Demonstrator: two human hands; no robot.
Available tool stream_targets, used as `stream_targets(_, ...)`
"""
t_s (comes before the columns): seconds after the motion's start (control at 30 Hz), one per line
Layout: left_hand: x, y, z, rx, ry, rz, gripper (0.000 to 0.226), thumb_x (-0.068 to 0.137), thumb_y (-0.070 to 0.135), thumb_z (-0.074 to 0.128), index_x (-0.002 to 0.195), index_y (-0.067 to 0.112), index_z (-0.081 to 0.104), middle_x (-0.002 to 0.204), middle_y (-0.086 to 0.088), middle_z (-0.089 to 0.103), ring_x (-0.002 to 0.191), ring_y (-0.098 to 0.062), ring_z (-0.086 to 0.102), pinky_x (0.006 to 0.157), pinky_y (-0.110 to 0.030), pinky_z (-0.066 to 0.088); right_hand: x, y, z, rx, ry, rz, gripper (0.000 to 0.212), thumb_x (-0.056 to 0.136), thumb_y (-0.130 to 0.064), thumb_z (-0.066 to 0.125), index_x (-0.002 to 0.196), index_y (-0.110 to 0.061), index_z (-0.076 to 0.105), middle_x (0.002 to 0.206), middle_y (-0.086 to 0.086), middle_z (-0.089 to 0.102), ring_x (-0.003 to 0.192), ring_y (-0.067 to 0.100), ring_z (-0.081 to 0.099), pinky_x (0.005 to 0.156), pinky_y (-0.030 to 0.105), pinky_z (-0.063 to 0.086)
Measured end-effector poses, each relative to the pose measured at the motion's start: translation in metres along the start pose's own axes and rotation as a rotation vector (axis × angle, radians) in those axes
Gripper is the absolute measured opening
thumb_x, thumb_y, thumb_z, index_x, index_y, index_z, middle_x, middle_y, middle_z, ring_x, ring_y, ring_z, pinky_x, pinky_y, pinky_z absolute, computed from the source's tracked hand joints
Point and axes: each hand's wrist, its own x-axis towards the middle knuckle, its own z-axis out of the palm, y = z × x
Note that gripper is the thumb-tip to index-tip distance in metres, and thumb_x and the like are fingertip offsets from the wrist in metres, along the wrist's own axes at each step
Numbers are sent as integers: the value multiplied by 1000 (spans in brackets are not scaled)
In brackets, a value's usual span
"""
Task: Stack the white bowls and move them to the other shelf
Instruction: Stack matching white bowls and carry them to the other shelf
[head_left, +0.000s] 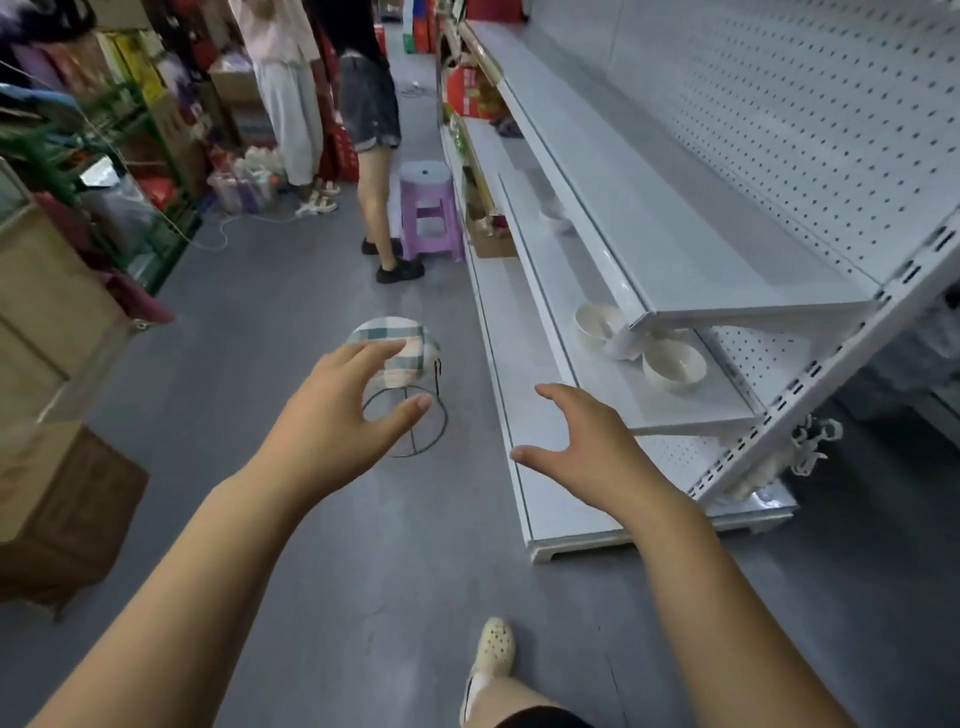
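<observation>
Hands stretch forward above the grey floor. The left hand (343, 415) hangs out in front of the white shelving unit (675, 234), fingers spread, grip apart. The right hand (587, 452) hovers before the unit's near end, grip also apart. On the unit's middle shelf, close to that end, sit the nearer white bowl (674, 366) and the farther white bowl (597, 325). A tipped bowl (623, 347) lies between them, partly hidden. Out from the unit stands a wire stool (400, 358), and farther along, beside the unit, a purple stool (431, 208).
</observation>
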Motion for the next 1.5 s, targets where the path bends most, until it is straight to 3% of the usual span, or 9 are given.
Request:
stream_targets(0.3,151,-61,1,39,24,-80,65,91,55,66,148,31,47,145,8,52,136,-16,45,106,-36,42,184,-15,-10,-50,-88,-38,80,90,-41,76,157,-25,35,162,-8,35,147,13,35,107,19,26)
stream_targets(0.47,224,-106,0,46,-5,-95,66,91,58,64,149,32,46,146,10,51,136,-15,44,108,-36,40,270,-28,-5,-47,-84,-31,79,90,-42,76,156,-24,35,161,-8,36,147,13,36,111,22,28)
stream_targets(0.6,300,-145,0,49,-52,-37,66,92,58,63,150,32,45,148,10,49,138,-14,43,108,-30,36,341,-36,5,-47,-44,15,79,92,-44,73,157,-24,34,162,-7,35,148,12,35,112,22,27)
stream_targets(0.8,426,-193,-19,102,-169,89,67,93,57,63,151,30,44,151,8,48,139,-15,42,112,-34,35,427,-55,18,20,55,146,75,93,-42,73,156,-23,36,160,-6,39,146,13,38,105,18,25)
stream_targets(1.03,550,-210,1,99,-314,300,63,94,53,63,150,30,46,152,9,47,141,-14,41,112,-28,32,483,-43,24,84,190,359,76,93,-43,72,156,-23,35,162,-7,36,147,13,36,111,21,27)
stream_targets(1.2,613,-189,52,55,-398,430,65,94,57,61,151,30,45,151,7,49,140,-17,43,115,-36,38,503,-12,13,75,244,475,76,92,-43,73,155,-21,36,161,-4,37,147,17,38,115,28,30)
stream_targets(1.5,674,-166,138,56,-524,530,63,96,56,60,151,27,46,151,4,50,140,-18,43,114,-35,37,542,44,4,34,155,602,76,95,-44,69,157,-19,33,164,-1,33,148,20,35,118,32,32)
